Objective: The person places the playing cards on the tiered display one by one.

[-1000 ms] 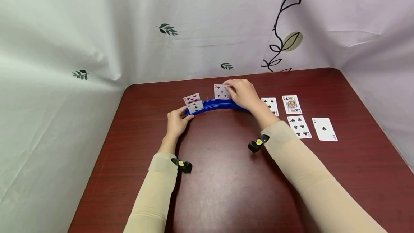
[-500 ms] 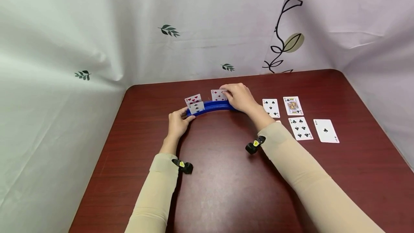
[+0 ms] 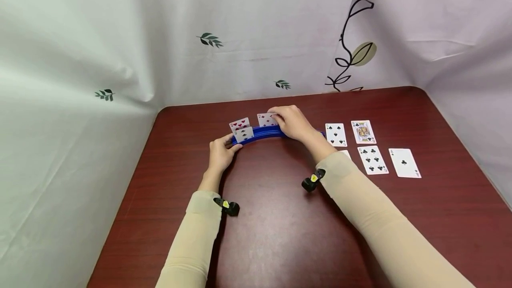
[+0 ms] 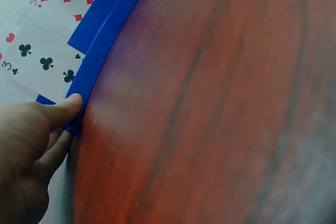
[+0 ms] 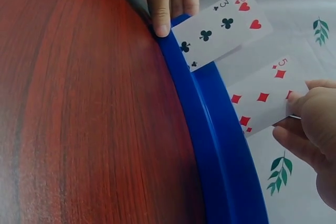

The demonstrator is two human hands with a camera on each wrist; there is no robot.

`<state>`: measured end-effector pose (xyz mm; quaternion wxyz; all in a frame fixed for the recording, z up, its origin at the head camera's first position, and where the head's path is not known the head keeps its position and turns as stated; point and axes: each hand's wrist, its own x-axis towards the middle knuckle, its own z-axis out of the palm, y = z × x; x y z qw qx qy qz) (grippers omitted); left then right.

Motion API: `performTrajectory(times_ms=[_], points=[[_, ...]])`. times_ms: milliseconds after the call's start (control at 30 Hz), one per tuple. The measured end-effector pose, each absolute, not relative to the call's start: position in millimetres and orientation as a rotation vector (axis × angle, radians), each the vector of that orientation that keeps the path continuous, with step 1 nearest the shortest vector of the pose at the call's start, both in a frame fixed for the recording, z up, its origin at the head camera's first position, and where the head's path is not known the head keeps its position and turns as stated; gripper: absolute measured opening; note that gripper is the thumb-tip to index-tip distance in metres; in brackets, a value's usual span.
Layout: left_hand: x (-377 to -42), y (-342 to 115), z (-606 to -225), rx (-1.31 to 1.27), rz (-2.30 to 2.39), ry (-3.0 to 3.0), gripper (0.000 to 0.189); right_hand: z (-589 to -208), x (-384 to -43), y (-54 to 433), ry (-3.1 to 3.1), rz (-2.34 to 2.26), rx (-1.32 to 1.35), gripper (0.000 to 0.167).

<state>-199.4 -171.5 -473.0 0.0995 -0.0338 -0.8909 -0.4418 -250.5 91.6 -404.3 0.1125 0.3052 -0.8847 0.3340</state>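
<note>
Red 5 card (image 5: 260, 98) pinched in R grip (image 3: 294, 122), w/ L grip (image 3: 220, 152) on blue rack (image 5: 215, 124).

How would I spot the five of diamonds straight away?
On the dark red table, find the curved blue holder. There the right hand pinches the five of diamonds, its red diamonds unlike the neighbouring three of clubs and eight of hearts.

The left arm (image 3: 188, 243) stretches forward, the right arm (image 3: 376, 217) slants inward from the lower right. The left hand (image 3: 221, 154) grips, its thumb (image 4: 65, 109) extended and fingers (image 4: 55, 153) beneath. The right hand (image 3: 295, 123), slightly farther forward, bends leftward and pinches, its thumb (image 5: 297, 102) opposite its fingers (image 5: 296, 142), the two hands apart
</note>
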Motion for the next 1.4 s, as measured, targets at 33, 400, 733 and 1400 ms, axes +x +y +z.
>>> performTrajectory(times_ms=[33, 400, 733, 1400], points=[[-199.2, -171.0, -473.3, -0.099, -1.307, -2.635, 0.046, -404.5, -250.3, 91.1, -2.597, 0.986, 0.900, 0.022], [-199.3, -171.3, -472.2, -0.097, -1.290, -2.639, 0.046, -406.8, -247.7, 97.4, -2.673, 0.988, 0.848, 0.033], [-199.2, -170.4, -471.0, -0.101, -1.261, -2.646, 0.048, -415.5, -243.4, 125.2, -2.653, 1.034, 0.838, 0.035], [-198.3, -170.4, -473.8, -0.077, -1.258, -2.660, 0.049, -420.4, -229.3, 162.9, -2.625, 1.031, 0.702, 0.030]])
